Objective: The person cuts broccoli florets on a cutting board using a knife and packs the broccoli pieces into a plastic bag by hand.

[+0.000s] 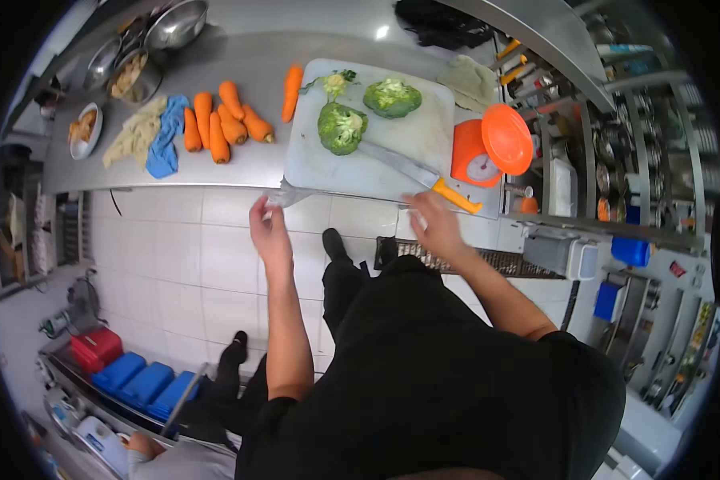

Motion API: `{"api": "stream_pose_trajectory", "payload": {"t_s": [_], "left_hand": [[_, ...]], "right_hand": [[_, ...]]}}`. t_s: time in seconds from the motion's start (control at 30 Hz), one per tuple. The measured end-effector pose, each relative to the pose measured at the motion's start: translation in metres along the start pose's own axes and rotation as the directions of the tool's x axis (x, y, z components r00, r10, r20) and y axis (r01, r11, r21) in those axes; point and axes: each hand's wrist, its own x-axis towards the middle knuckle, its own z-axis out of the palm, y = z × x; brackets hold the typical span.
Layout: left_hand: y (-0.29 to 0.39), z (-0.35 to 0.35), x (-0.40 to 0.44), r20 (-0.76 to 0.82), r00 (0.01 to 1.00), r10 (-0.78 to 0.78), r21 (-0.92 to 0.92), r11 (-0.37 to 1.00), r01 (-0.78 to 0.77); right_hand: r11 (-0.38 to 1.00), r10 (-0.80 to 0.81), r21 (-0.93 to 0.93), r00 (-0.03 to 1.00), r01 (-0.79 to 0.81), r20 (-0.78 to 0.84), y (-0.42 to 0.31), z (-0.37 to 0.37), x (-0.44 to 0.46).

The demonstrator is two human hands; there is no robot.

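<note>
My left hand is at the front edge of the steel counter, its fingers closed on a clear plastic film by the board's near left corner. Near the knife handle, my right hand hovers with its fingers partly curled; whether it holds anything is too blurred to tell. On the white cutting board lie two broccoli heads and a small cut piece. A knife with a yellow handle rests across the board, blade tip by the left broccoli, handle over the front edge.
Several carrots and two cloths lie left of the board. Metal bowls stand at the back left. An orange scale with an orange plate is on the right. Another person is at the lower left.
</note>
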Motion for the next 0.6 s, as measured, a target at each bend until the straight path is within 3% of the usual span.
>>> {"api": "stream_pose_trajectory", "payload": {"t_s": [0.03, 0.07, 0.13, 0.2, 0.3, 0.37, 0.47, 0.57, 0.6], "left_hand": [[0.042, 0.018, 0.007, 0.087, 0.996, 0.03, 0.049, 0.998, -0.035], [0.067, 0.039, 0.02, 0.184, 0.974, 0.134, -0.006, 0.991, -0.135], [0.097, 0.085, 0.051, 0.343, 0.874, 0.344, 0.096, 0.913, -0.397], [0.134, 0.139, 0.073, 0.528, 0.753, 0.393, 0.169, 0.82, -0.547], [0.16, 0.225, 0.098, 0.653, 0.616, 0.441, 0.237, 0.653, -0.719], [0.158, 0.274, 0.118, 0.705, 0.576, 0.414, 0.362, 0.488, -0.794], [0.137, 0.323, 0.153, 0.791, 0.587, 0.171, 0.521, 0.315, -0.793], [0.145, 0.341, 0.159, 0.836, 0.532, -0.136, 0.547, 0.124, -0.828], [0.15, 0.344, 0.159, 0.833, 0.532, -0.152, 0.553, 0.205, -0.807]], "right_hand": [[0.996, 0.032, -0.085, 0.994, -0.041, -0.104, 0.009, -0.01, 0.002], [0.984, 0.067, -0.156, 0.993, -0.083, -0.1, 0.019, -0.018, 0.001], [0.943, 0.133, -0.293, 0.987, -0.155, -0.095, 0.039, -0.029, 0.005], [0.941, 0.158, -0.277, 0.975, -0.197, -0.159, 0.054, -0.023, 0.005], [0.933, 0.198, -0.273, 0.968, -0.234, -0.154, 0.075, -0.008, 0.0], [0.94, 0.242, -0.212, 0.96, -0.268, -0.141, 0.079, -0.002, -0.001], [0.943, 0.222, -0.224, 0.966, -0.248, -0.131, 0.086, 0.001, -0.002], [0.936, 0.24, -0.238, 0.965, -0.258, -0.103, 0.084, 0.0, 0.001], [0.933, 0.252, -0.244, 0.964, -0.265, -0.085, 0.085, -0.007, 0.001]]}}
